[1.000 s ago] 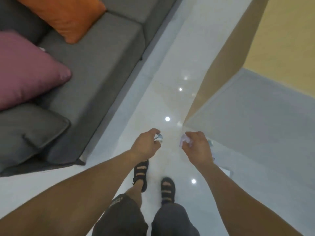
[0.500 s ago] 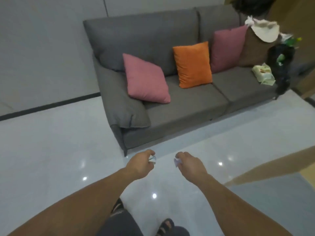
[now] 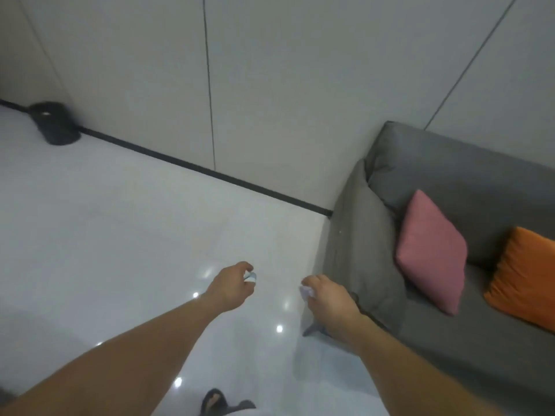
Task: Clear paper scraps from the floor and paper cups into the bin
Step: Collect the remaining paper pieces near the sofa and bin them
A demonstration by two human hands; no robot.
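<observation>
Since both hands are loaded, the step in hand looks like the carry to the bin [image 3: 55, 123], upper left of the frame against the wall [image 3: 270, 85]. Left hand [image 3: 232, 288] pinches a small white-blue scrap [image 3: 250, 276] at its fingertips; right hand [image 3: 329, 298] curls round a crumpled pale scrap [image 3: 306, 292]. Both are at lower centre, above the floor [image 3: 120, 235]. The bin is well apart, so keep both pinches firm, walk right up, and get the hands over the opening before letting go. Light paper probably drifts if dropped from high. The sofa [image 3: 450, 163] at right is off the route.
</observation>
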